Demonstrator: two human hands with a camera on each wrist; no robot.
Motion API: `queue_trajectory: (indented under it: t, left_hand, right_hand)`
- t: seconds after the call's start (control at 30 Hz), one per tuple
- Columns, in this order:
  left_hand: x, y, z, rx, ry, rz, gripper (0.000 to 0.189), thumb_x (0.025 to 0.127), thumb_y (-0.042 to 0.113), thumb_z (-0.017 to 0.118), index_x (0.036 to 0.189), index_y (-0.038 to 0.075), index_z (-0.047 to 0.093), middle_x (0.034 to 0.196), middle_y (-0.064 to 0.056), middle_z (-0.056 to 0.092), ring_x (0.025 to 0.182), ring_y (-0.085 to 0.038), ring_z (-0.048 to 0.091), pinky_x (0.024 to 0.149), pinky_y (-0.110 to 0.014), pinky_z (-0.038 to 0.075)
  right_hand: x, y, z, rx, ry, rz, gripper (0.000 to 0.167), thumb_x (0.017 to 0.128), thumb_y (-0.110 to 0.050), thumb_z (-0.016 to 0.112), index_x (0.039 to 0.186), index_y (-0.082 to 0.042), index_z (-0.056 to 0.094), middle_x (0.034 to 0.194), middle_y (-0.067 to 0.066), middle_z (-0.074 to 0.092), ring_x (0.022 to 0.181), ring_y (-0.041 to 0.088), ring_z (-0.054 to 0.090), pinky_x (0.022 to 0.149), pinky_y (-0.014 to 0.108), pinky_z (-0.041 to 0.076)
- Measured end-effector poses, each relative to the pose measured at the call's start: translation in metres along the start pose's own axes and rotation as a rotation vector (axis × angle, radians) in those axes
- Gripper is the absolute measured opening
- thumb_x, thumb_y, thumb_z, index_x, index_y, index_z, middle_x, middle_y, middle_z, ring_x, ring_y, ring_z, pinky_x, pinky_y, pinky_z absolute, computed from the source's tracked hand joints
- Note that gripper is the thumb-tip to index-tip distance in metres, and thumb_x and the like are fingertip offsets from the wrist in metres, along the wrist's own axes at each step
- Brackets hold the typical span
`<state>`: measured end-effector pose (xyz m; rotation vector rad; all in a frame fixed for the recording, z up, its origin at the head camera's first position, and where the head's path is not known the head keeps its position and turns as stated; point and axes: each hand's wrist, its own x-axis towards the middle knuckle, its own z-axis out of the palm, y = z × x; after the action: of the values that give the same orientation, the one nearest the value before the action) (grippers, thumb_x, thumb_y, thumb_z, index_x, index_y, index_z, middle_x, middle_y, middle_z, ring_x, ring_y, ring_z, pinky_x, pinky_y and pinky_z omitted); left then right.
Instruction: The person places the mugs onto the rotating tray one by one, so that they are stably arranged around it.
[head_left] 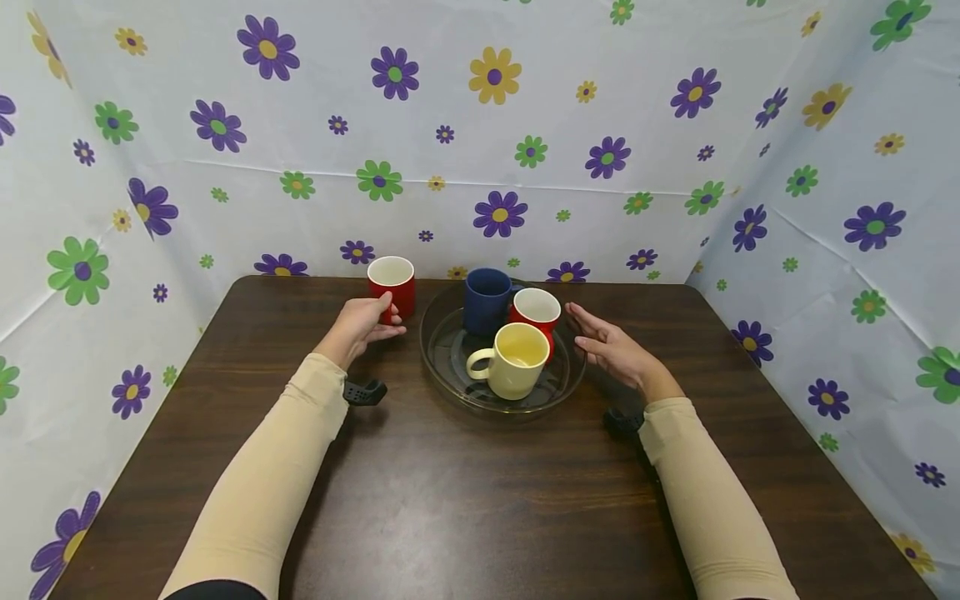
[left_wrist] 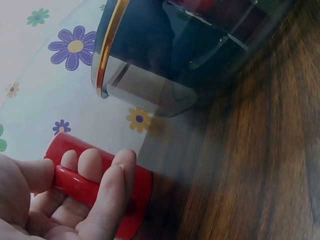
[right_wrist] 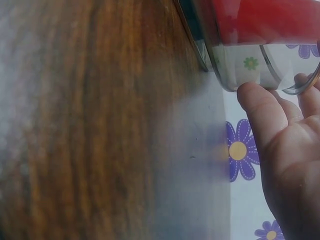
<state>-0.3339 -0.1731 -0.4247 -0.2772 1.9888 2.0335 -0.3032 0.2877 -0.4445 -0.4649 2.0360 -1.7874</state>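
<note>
My left hand (head_left: 362, 327) grips the handle of a red mug (head_left: 403, 298) with a white inside, left of the tray; in the left wrist view several fingertips pass through the handle (left_wrist: 75, 185). Whether this mug touches the table cannot be told. A round, clear glass tray (head_left: 468, 400) with a gold rim stands at the table's middle. It bears a blue mug (head_left: 483, 308), a second red mug (head_left: 538, 318) and a yellow mug (head_left: 513, 371) in front. At the tray's right side is my right hand (head_left: 615, 354), its fingers fairly straight and touching the glass.
The dark wooden table (head_left: 465, 508) reaches back to a white cloth (head_left: 322, 100) printed with flowers, which also hangs at both sides. A dark band (head_left: 365, 392) sits at my left wrist, another (head_left: 622, 421) at my right.
</note>
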Motion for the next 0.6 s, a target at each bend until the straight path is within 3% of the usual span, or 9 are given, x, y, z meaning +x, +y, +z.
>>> queue_trajectory:
  t: [0.27,0.6]
  left_hand:
    - [-0.004,-0.003,-0.011,0.033,0.024,0.035,0.044,0.106,0.031,0.052,0.119,-0.011,0.055,0.087,-0.011,0.061,0.071,-0.016,0.074,0.085,-0.032,0.057]
    - [-0.013,-0.004,-0.018,0.05,0.037,0.029,0.038,0.107,0.03,0.052,0.114,-0.007,0.057,0.088,-0.011,0.06,0.071,-0.016,0.074,0.081,-0.03,0.059]
  right_hand:
    - [0.001,0.001,0.001,0.014,-0.011,-0.014,0.071,0.107,-0.003,0.048,0.165,-0.019,0.011,0.171,0.001,0.004,0.156,0.026,0.004,0.116,0.045,0.027]
    - [0.001,0.004,0.0,0.006,-0.009,-0.024,0.07,0.107,-0.003,0.047,0.165,-0.019,0.011,0.171,0.002,0.004,0.156,0.028,0.004,0.115,0.044,0.028]
